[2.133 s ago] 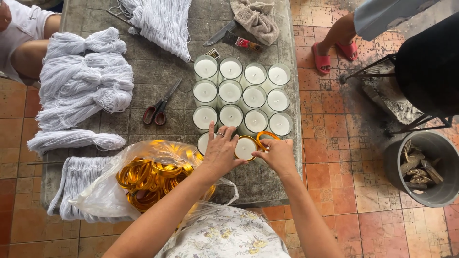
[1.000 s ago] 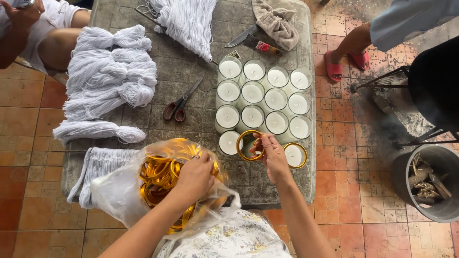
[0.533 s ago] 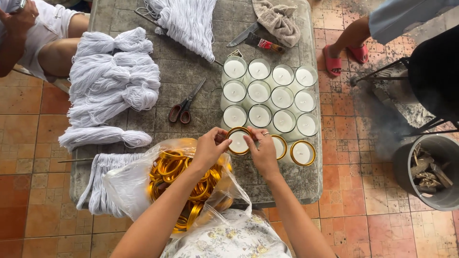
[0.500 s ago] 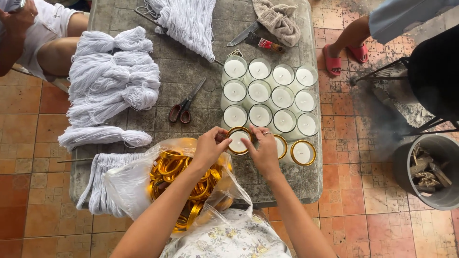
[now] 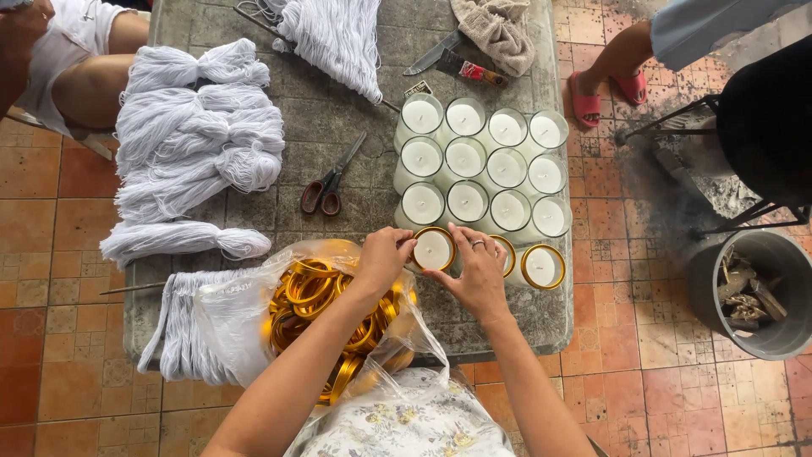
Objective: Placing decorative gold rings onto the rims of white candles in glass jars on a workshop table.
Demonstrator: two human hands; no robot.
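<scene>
Nearest the body, a clear plastic bag (image 5: 245, 313) sags open at the table's front edge, stuffed with gold metal rings (image 5: 317, 292); the left forearm crosses over it. Left hand (image 5: 385, 258) and right hand (image 5: 478, 271) meet just beyond, fingers curled lightly around one candle jar (image 5: 434, 249) from either side, pressing at its gold rim rather than gripping; thumb and fingertips touch the ring, palms stay off. The right hand wears a ring and partly hides a second gold-rimmed jar (image 5: 506, 251); a third gold-rimmed jar (image 5: 542, 266) stands clear just to its right. The held jar sits in the front row, white wax filling it, gold band fitted round the mouth. Behind it a block of plain glass candle jars (image 5: 486, 161), no bands, packed touching in rows. Left of them, scissors (image 5: 331, 178) with dark red handles lie on the grey stone table (image 5: 541, 322). Farther left, hanks of white string (image 5: 194, 144) are heaped, one flat bundle (image 5: 182, 326) beside the bag. At the far edge: more white string (image 5: 334, 34), a knife (image 5: 433, 55), a crumpled beige cloth (image 5: 499, 30). Right of the table, a grey bucket (image 5: 753, 292) on the tiled floor; another person's foot in a red sandal (image 5: 584, 97) beyond
</scene>
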